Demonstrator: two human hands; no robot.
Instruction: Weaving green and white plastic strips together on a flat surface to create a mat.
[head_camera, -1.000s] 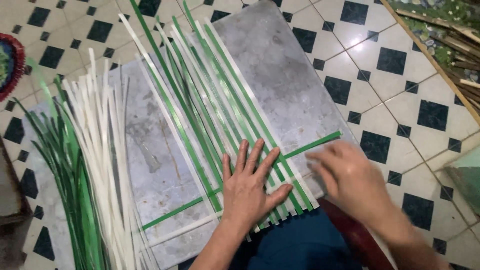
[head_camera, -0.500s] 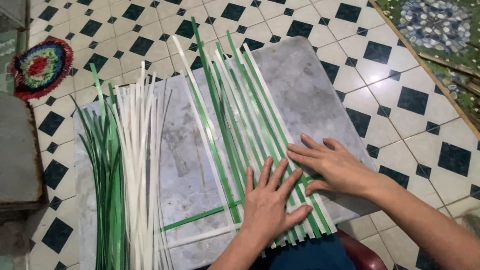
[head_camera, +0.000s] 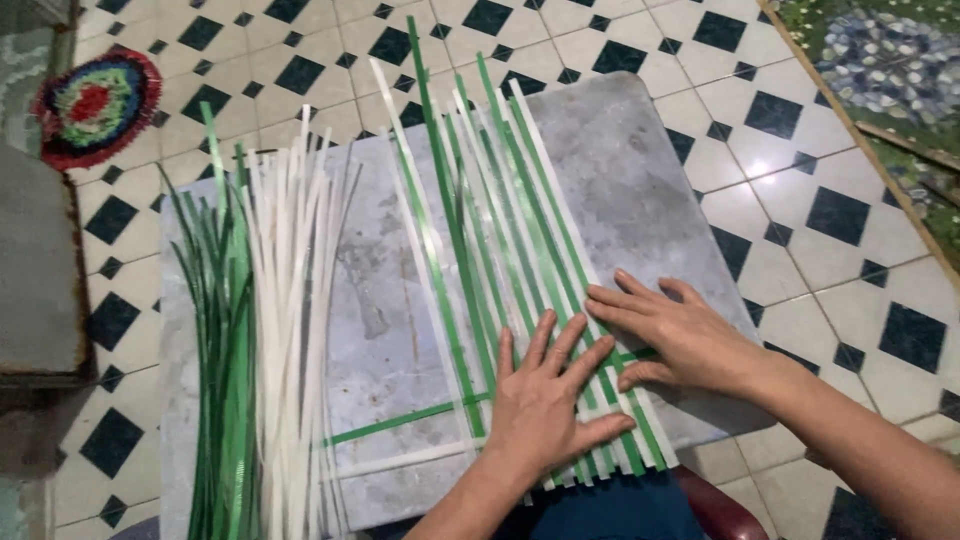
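Weaving barely begun: green and white strips on the worktop are pinned flat by left hand and right hand, fingers spread, nothing grasped; two cross strips laid, spare strips unused.

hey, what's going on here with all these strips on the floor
A person presses both hands flat on green and white strips laid side by side on a grey slab. The left hand and right hand rest where a green cross strip and a white one pass through. Loose green strips and white strips lie alongside.
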